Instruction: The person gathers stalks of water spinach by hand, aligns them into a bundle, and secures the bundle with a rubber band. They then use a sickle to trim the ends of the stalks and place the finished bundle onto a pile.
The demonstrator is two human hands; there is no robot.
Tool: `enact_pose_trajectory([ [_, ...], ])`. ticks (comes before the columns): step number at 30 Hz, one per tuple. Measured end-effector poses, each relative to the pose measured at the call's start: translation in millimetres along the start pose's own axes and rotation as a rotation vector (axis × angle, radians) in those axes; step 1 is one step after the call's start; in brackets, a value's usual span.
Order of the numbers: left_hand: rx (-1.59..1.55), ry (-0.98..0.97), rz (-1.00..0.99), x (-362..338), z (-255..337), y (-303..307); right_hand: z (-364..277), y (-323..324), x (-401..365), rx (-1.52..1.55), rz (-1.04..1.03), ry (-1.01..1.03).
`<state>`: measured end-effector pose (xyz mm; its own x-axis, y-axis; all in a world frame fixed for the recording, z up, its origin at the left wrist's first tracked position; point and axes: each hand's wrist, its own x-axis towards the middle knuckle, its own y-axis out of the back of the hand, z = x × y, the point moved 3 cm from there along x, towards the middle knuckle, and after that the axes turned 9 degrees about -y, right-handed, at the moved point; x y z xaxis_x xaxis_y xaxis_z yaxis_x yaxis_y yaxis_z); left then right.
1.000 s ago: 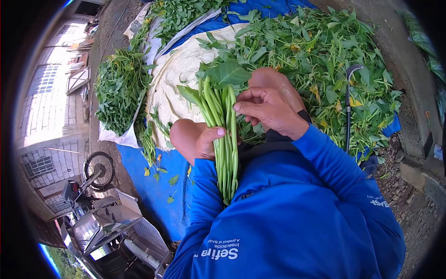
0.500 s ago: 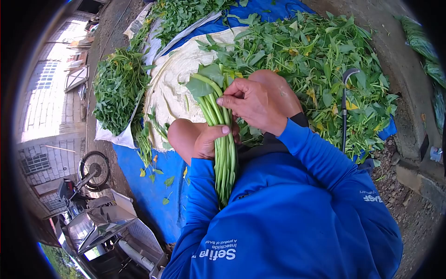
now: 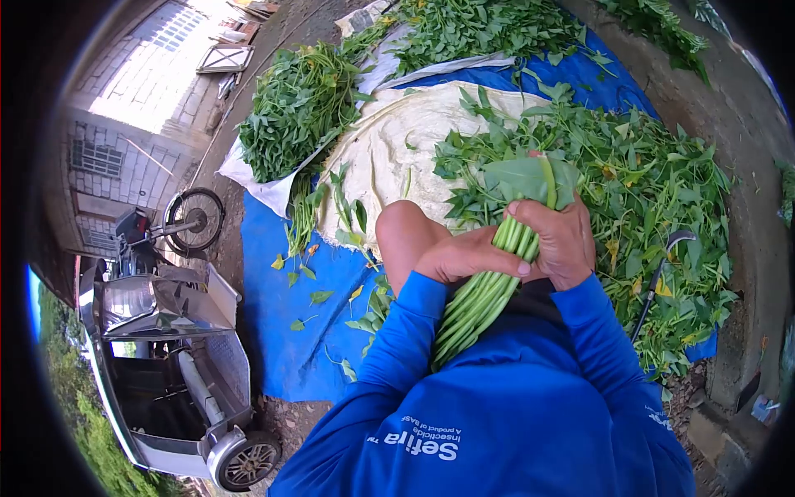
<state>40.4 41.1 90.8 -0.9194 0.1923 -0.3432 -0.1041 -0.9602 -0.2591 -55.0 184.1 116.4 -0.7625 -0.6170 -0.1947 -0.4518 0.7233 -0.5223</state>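
Observation:
A bunch of long green leafy stems is held above my lap, its cut ends slanting down toward my blue shirt. My left hand wraps round the middle of the stems, thumb across the front. Higher up, my right hand is closed round the leafy end, with the thumb on the stems. A broad green leaf folds over the top of the bunch there. Beyond my right hand spreads a loose heap of leafy greens, with a curved sickle lying on it.
A pale sack sheet lies over a blue tarp. Bundled greens sit at the left, and more greens at the back. A motorcycle with a sidecar stands on the left. Concrete blocks are at the right.
The view has swung, so the surroundings sit further right. My right hand has gone from pinching at the bunch's top to gripping round it, and the bunch now tilts more.

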Motion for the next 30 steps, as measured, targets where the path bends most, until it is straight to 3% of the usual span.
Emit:
enact_pose_trajectory([
  [2,0.286,-0.332,0.174,-10,25,-14,6,0,6,0.175,0.001,0.001],
  [3,0.499,-0.353,0.141,-6,28,-30,11,4,5,0.261,0.02,-0.011],
  [7,0.324,-0.42,0.18,1,23,-38,3,4,11,0.207,-0.037,0.017],
  [10,0.143,-0.135,-0.008,7,13,-25,-7,-12,-4,0.044,-0.008,0.069],
  [15,0.241,-0.146,0.209,-26,50,-7,-23,9,-21,-0.204,-0.07,0.164],
  [17,0.208,-0.21,0.362,-57,66,23,-26,61,-32,-0.364,-0.155,0.166],
  [18,0.129,-0.277,0.452,-76,79,38,-17,100,-39,-0.296,-0.039,0.115],
  [19,0.114,-0.364,0.505,-98,94,56,-7,151,-49,-0.372,0.167,0.045],
  [20,0.1,-0.448,0.562,-122,108,75,9,208,-61,-0.472,0.434,0.141],
  [22,0.138,-0.627,0.657,-171,136,112,52,344,-110,-0.665,0.878,0.128],
  [23,0.142,-0.722,0.691,-192,149,128,65,380,-143,-0.828,1.041,0.104],
  [25,0.199,-0.898,0.688,-235,181,152,110,448,-199,-1.019,1.114,-0.12],
  [28,0.252,-1.03,0.762,-278,231,183,198,516,-227,-1.109,0.955,-0.136],
  [30,0.304,-1.087,0.857,-294,256,202,217,502,-227,-1.187,0.938,-0.208],
])
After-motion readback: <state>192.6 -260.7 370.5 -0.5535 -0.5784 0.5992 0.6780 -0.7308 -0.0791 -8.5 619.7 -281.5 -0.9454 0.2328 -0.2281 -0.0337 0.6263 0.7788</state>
